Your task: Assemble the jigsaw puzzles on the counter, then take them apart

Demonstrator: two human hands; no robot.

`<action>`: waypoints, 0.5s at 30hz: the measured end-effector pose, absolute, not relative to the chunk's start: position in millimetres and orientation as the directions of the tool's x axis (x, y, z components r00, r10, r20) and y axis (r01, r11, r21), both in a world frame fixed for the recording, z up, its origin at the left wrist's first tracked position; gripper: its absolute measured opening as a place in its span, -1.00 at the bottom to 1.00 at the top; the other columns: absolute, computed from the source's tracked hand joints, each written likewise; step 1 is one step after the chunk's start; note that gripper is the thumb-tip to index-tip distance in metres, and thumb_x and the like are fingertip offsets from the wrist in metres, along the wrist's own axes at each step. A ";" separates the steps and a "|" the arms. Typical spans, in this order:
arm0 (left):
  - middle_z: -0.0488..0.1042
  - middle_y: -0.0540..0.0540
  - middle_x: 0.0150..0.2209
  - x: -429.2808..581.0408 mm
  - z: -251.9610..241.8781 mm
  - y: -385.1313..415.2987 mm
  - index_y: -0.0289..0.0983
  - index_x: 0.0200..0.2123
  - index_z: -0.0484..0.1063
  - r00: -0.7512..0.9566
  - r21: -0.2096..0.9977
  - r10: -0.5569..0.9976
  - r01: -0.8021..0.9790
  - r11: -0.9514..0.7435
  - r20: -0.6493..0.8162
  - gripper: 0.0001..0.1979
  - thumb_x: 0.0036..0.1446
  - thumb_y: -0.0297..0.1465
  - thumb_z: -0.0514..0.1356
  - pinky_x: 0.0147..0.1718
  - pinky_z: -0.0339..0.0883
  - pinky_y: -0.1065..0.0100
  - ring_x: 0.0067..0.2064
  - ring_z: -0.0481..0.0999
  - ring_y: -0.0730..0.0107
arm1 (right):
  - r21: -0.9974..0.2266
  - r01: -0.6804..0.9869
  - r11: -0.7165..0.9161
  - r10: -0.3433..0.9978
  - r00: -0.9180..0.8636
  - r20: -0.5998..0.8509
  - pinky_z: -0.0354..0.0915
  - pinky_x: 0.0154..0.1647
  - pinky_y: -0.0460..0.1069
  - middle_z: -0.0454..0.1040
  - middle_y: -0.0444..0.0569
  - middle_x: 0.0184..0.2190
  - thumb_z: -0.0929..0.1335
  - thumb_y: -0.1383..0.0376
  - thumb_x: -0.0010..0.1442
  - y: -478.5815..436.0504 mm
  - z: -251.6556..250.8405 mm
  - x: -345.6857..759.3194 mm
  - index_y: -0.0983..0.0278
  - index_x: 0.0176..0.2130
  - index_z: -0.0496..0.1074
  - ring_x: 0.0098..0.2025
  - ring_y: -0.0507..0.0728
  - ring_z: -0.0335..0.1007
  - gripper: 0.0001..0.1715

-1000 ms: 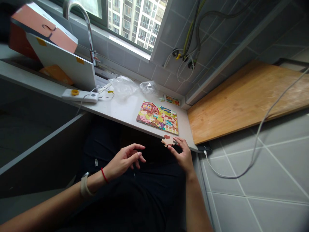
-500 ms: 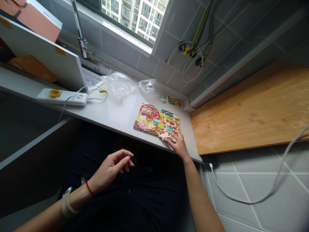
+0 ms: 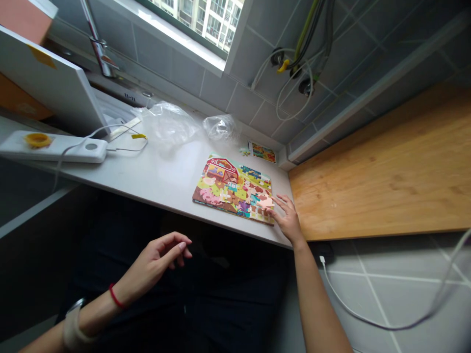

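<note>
A farm jigsaw puzzle (image 3: 221, 184) with a red barn and animals lies on the white counter, near its front edge. At the puzzle's right side, my right hand (image 3: 289, 220) has its thumb and fingers closed on the edge of a pale pink puzzle piece (image 3: 264, 201), which lies over the board. Whether the piece sits flat in its place cannot be made out. Away from the counter, above my lap, my left hand (image 3: 165, 252) is loosely curled, thumb close to the index finger, with nothing visible in it.
Behind the puzzle are a small picture card (image 3: 263, 152), a loose puzzle piece (image 3: 245, 152) and crumpled clear plastic bags (image 3: 171, 122). A white power strip (image 3: 77, 149) with a cable lies left. A wooden board (image 3: 386, 176) borders the counter on the right.
My right hand has shifted right and slightly up the puzzle with the pale pink piece, uncovering the lower edge. My left hand stays curled over my lap. The camera view has shifted a little.
</note>
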State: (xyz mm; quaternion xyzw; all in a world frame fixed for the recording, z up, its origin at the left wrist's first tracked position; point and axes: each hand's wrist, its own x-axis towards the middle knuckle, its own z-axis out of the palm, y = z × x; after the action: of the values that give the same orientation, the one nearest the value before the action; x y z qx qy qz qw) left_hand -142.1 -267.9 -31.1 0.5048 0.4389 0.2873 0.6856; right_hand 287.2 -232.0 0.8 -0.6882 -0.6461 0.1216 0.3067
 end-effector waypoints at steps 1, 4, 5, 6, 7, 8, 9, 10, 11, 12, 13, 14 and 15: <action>0.63 -0.14 -0.29 -140.7 -31.1 -265.6 -0.25 -0.10 0.53 0.448 0.944 0.837 0.057 0.324 -0.314 -0.54 0.26 0.03 0.21 -0.41 0.37 0.38 -0.34 0.56 0.31 | -0.585 0.811 0.022 0.967 0.132 0.220 0.03 0.46 0.35 0.39 0.16 0.27 0.44 -0.21 0.17 -229.0 0.8 291.3 0.15 0.15 0.58 0.44 0.41 0.09 -0.27; 0.63 -0.14 -0.28 -133.7 -28.5 -258.6 -0.25 -0.09 0.53 0.448 0.944 0.835 0.077 0.320 -0.320 -0.55 0.28 0.02 0.20 -0.40 0.38 0.38 -0.33 0.57 0.30 | -0.600 0.800 0.028 0.979 0.101 0.180 0.03 0.46 0.34 0.39 0.16 0.27 0.42 -0.23 0.18 -219.7 -2.6 294.6 0.15 0.16 0.57 0.45 0.41 0.07 -0.25; 0.63 -0.14 -0.29 -130.5 -26.8 -256.4 -0.25 -0.10 0.53 0.449 0.945 0.835 0.082 0.318 -0.320 -0.55 0.28 0.02 0.20 -0.40 0.38 0.38 -0.33 0.57 0.30 | -0.603 0.797 0.032 0.982 0.088 0.168 0.02 0.47 0.34 0.39 0.15 0.27 0.42 -0.23 0.18 -217.2 -4.4 293.7 0.15 0.16 0.57 0.45 0.41 0.06 -0.25; 0.63 -0.14 -0.29 -126.9 -25.0 -254.3 -0.25 -0.10 0.53 0.449 0.945 0.834 0.086 0.316 -0.319 -0.55 0.28 0.02 0.20 -0.39 0.38 0.38 -0.33 0.57 0.30 | -0.605 0.795 0.037 0.984 0.076 0.160 0.02 0.47 0.34 0.39 0.14 0.27 0.43 -0.22 0.18 -215.2 -6.4 292.4 0.14 0.16 0.57 0.45 0.41 0.05 -0.27; 0.63 -0.14 -0.29 -123.0 -23.2 -252.6 -0.26 -0.10 0.53 0.449 0.946 0.835 0.088 0.312 -0.318 -0.55 0.28 0.02 0.20 -0.39 0.39 0.38 -0.34 0.57 0.30 | -0.608 0.793 0.044 0.985 0.066 0.158 0.02 0.47 0.34 0.39 0.13 0.28 0.43 -0.20 0.19 -213.9 -8.4 291.0 0.12 0.17 0.56 0.46 0.40 0.05 -0.28; 0.63 -0.14 -0.29 -119.1 -21.4 -251.3 -0.26 -0.10 0.54 0.448 0.947 0.836 0.091 0.310 -0.316 -0.55 0.28 0.02 0.20 -0.39 0.39 0.38 -0.34 0.57 0.30 | -0.612 0.789 0.053 0.985 0.058 0.160 0.02 0.47 0.34 0.39 0.12 0.28 0.44 -0.18 0.20 -213.4 -10.3 289.9 0.11 0.18 0.55 0.46 0.40 0.05 -0.30; 0.63 -0.14 -0.29 -115.1 -19.7 -250.3 -0.26 -0.11 0.54 0.446 0.948 0.838 0.092 0.306 -0.314 -0.55 0.28 0.02 0.20 -0.39 0.39 0.38 -0.34 0.57 0.30 | -0.617 0.784 0.062 0.985 0.052 0.164 0.02 0.47 0.34 0.38 0.12 0.29 0.44 -0.15 0.21 -213.7 -12.3 289.1 0.11 0.20 0.54 0.45 0.39 0.06 -0.31; 0.63 -0.14 -0.29 -111.2 -18.3 -249.7 -0.26 -0.11 0.54 0.444 0.948 0.840 0.094 0.303 -0.312 -0.55 0.28 0.02 0.20 -0.39 0.39 0.38 -0.34 0.57 0.30 | -0.623 0.779 0.068 0.985 0.048 0.167 0.04 0.46 0.34 0.37 0.12 0.30 0.44 -0.13 0.23 -214.5 -14.1 288.8 0.10 0.21 0.52 0.45 0.39 0.08 -0.32; 0.64 -0.14 -0.30 -107.4 -17.0 -249.4 -0.26 -0.11 0.54 0.443 0.949 0.841 0.095 0.301 -0.312 -0.56 0.28 0.01 0.21 -0.39 0.39 0.38 -0.34 0.57 0.30 | -0.628 0.775 0.072 0.985 0.045 0.168 0.06 0.46 0.33 0.37 0.12 0.30 0.44 -0.10 0.24 -215.8 -15.9 288.9 0.10 0.22 0.51 0.44 0.38 0.09 -0.33; 0.64 -0.14 -0.30 -103.7 -15.8 -249.2 -0.26 -0.12 0.55 0.443 0.949 0.841 0.098 0.300 -0.312 -0.56 0.28 0.01 0.21 -0.39 0.39 0.38 -0.35 0.56 0.31 | -0.631 0.772 0.076 0.985 0.042 0.170 0.07 0.45 0.32 0.37 0.12 0.29 0.44 -0.08 0.25 -217.2 -17.7 289.3 0.11 0.23 0.50 0.44 0.38 0.09 -0.34; 0.64 -0.14 -0.31 -100.0 -14.7 -249.0 -0.26 -0.12 0.55 0.445 0.949 0.840 0.101 0.298 -0.311 -0.56 0.27 0.01 0.22 -0.39 0.39 0.38 -0.36 0.56 0.31 | -0.633 0.770 0.080 0.984 0.039 0.172 0.09 0.45 0.32 0.37 0.12 0.28 0.45 -0.07 0.25 -218.6 -19.3 289.9 0.11 0.23 0.51 0.43 0.38 0.10 -0.35; 0.63 -0.14 -0.31 -96.3 -13.7 -248.6 -0.26 -0.13 0.55 0.448 0.950 0.838 0.105 0.295 -0.310 -0.57 0.27 0.00 0.22 -0.39 0.40 0.38 -0.36 0.56 0.31 | -0.634 0.769 0.086 0.983 0.037 0.177 0.10 0.45 0.31 0.38 0.12 0.27 0.45 -0.05 0.25 -219.7 -20.8 290.6 0.11 0.22 0.51 0.43 0.38 0.10 -0.37; 0.63 -0.14 -0.31 -92.5 -12.5 -247.9 -0.26 -0.14 0.56 0.453 0.951 0.838 0.108 0.289 -0.306 -0.57 0.27 0.00 0.23 -0.39 0.41 0.37 -0.36 0.56 0.31 | -0.634 0.768 0.092 0.982 0.035 0.185 0.10 0.45 0.31 0.39 0.11 0.26 0.45 -0.05 0.25 -220.5 -22.3 291.2 0.10 0.22 0.51 0.43 0.38 0.09 -0.38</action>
State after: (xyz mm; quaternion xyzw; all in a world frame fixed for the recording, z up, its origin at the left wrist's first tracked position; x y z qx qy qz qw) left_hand -92.5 -247.9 -12.5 0.5300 0.4461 0.2734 0.6673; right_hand 291.2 -220.5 -22.3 -0.6507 -0.6724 0.1746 0.3067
